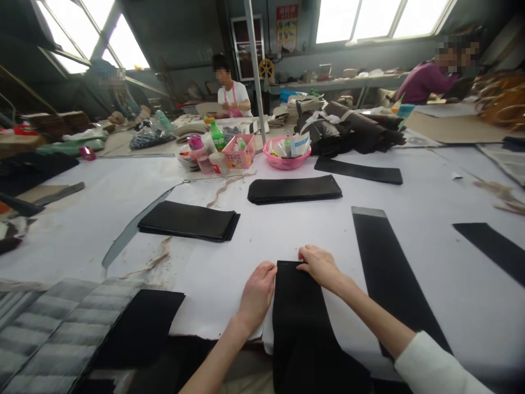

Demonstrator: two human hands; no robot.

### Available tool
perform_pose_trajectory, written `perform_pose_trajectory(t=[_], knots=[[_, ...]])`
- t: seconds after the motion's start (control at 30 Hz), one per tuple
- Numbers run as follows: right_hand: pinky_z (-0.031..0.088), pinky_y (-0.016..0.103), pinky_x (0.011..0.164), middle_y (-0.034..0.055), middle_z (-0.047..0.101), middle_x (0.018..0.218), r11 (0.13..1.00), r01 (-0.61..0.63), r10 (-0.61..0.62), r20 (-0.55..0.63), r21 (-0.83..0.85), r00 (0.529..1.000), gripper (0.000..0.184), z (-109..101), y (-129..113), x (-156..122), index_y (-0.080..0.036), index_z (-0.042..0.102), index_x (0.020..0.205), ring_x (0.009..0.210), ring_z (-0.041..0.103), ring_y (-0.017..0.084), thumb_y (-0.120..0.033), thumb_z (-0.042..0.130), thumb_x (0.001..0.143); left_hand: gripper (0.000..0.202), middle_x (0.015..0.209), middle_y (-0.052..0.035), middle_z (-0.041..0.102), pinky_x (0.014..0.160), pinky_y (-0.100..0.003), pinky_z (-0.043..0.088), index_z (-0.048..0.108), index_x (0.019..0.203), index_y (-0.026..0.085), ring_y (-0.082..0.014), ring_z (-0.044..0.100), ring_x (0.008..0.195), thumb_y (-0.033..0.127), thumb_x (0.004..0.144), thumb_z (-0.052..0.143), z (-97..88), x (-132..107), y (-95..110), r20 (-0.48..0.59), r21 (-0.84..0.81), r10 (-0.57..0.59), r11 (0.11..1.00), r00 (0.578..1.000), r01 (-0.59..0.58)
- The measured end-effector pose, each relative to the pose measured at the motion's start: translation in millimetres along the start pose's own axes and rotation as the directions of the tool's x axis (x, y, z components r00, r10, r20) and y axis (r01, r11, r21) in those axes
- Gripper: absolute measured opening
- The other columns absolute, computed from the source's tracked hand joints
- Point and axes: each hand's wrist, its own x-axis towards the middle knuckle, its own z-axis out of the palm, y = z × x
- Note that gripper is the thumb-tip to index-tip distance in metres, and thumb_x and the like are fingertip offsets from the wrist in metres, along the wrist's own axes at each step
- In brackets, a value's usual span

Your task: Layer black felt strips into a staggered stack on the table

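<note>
Left hand and right hand touched top corners of black strip, draped over near edge of white surface. Beyond lay left black stack, middle black stack, then pink basket.

1. Pink round basket holding packets, near a grey pole.
2. Green bottle just beside a pink box.
3. Red poster on the back wall.
4. Co-worker in a purple top, far right.
</note>
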Motion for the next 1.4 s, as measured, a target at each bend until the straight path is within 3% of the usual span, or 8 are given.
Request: perform_pose_trajectory(t=[0.23,0.47,0.8,0.93,1.17,1.23,1.33,1.4], knots=[[0.037,0.023,0.059,-0.0023,0.066,0.072,0.98,-0.012,-0.007,0.094,0.197,0.996,0.008,-9.9,6.5,-0.6,-0.02,0.064,0.072,0.068,0.059,0.014,-0.025,0.068,0.077,0.026,0.115,-0.0078,0.061,0.098,-0.039,0.047,0.06,0.116,0.018,-0.02,0.057,0.11,0.026,0.092,0.052,-4.9,8.4,5.0,-0.151,-0.37,-0.259,0.91,0.954,0.188],[0.033,0.024,0.056,-0.004,0.06,0.063,0.959,0.017,-0.016,-0.005,0.282,1.0,0.013,-26.0,-8.9,-15.4,-0.021,0.062,0.071,0.062,0.052,0.013,-0.032,0.062,0.079,0.031,0.072,-0.0026,0.065,0.062,-0.025,0.046,0.067,0.083,0.012,-0.0148,0.059,0.066,0.043,0.082,0.065,-7.0,34.5,24.9,0.183,-0.83,-0.423,0.417,0.888,0.37],[0.028,0.022,0.052,-0.0042,0.045,0.057,0.797,0.005,-0.081,0.098,0.604,0.992,0.024,-42.3,-11.7,-26.7,-0.018,0.061,0.067,0.057,0.038,0.01,-0.035,0.059,0.083,0.027,0.068,0.0015,0.06,0.056,-0.02,0.04,0.063,0.08,0.016,-0.0108,0.053,0.062,0.043,0.08,0.069,-24.7,38.3,37.0,0.228,-0.914,-0.407,0.224,0.885,0.338],[0.03,0.022,0.054,-0.0042,0.044,0.058,0.802,0.077,-0.132,0.05,0.593,0.99,0.027,-77.9,-10.9,-32.7,-0.018,0.062,0.067,0.058,0.037,0.01,-0.036,0.057,0.087,0.031,0.075,-0.0004,0.065,0.062,-0.023,0.045,0.064,0.086,0.017,-0.0143,0.059,0.068,0.042,0.072,0.077,-37.7,43.8,43.1,0.301,-0.93,-0.367,0.091,0.88,0.355],[0.05,0.03,0.071,0.0014,0.067,0.083,0.766,0.208,-0.172,-0.118,0.608,0.978,0.023,-195.2,-22.2,-48.0,-0.026,0.072,0.092,0.079,0.06,0.021,-0.044,0.058,0.088,0.039,0.092,-0.0048,0.069,0.083,-0.035,0.048,0.071,0.101,0.02,-0.0254,0.065,0.088,0.039,0.068,0.079,-61.6,37.8,66.6,0.461,-0.887,0.109,0.042,0.881,0.459],[0.054,0.034,0.071,0.002,0.07,0.086,0.787,0.263,-0.098,-0.308,0.559,0.946,0.021,-220.4,-20.4,-54.8,-0.031,0.073,0.097,0.08,0.063,0.024,-0.044,0.066,0.081,0.036,0.092,-0.0028,0.068,0.081,-0.035,0.048,0.072,0.099,0.022,-0.0252,0.064,0.088,0.036,0.067,0.079,-63.6,38.0,66.9,0.486,-0.873,0.127,0.098,0.864,0.477],[0.057,0.038,0.071,0.0012,0.07,0.09,0.815,0.355,0.047,-0.662,0.459,0.748,0.022,-246.5,-17.0,-62.8,-0.038,0.073,0.096,0.083,0.065,0.025,-0.043,0.073,0.075,0.055,0.103,-0.0031,0.067,0.085,-0.035,0.048,0.068,0.11,0.022,-0.0269,0.062,0.097,0.031,0.058,0.085,-60.7,44.7,59.0,0.464,-0.885,0.165,0.126,0.87,0.448],[0.057,0.04,0.074,0.0018,0.07,0.089,0.853,0.351,0.055,-0.736,0.386,0.674,0.022,-259.2,-16.2,-65.6,-0.038,0.073,0.094,0.082,0.064,0.025,-0.043,0.076,0.073,0.071,0.111,-0.0057,0.065,0.09,-0.038,0.046,0.061,0.121,0.021,-0.0289,0.059,0.105,0.028,0.055,0.087,-57.0,49.7,51.3,0.422,-0.905,0.154,0.119,0.893,0.407]])
